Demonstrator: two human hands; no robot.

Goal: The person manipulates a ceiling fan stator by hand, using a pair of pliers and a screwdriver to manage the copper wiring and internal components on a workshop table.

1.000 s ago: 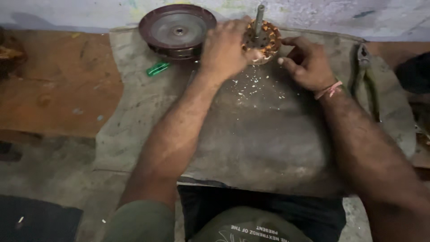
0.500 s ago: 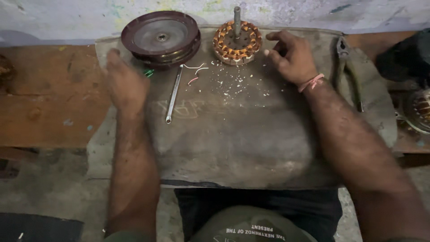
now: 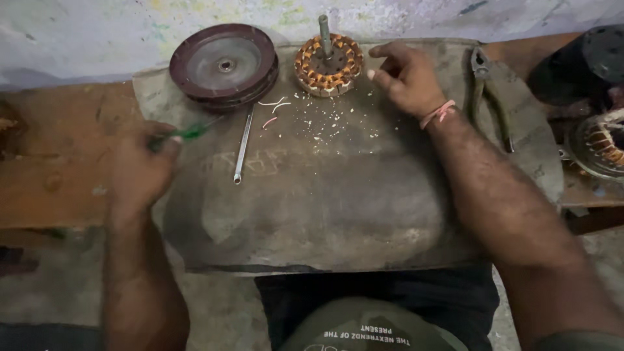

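Green-handled screwdriver, now gripped in the left hand at the mat's left edge, having been picked up since half a second ago; right hand, fingers loosely apart, rests just right of the copper-wound stator at the far side

The left hand has left the copper-wound stator with its steel shaft, moved out to the near left and now grips a green-handled screwdriver; the stator stands uncovered
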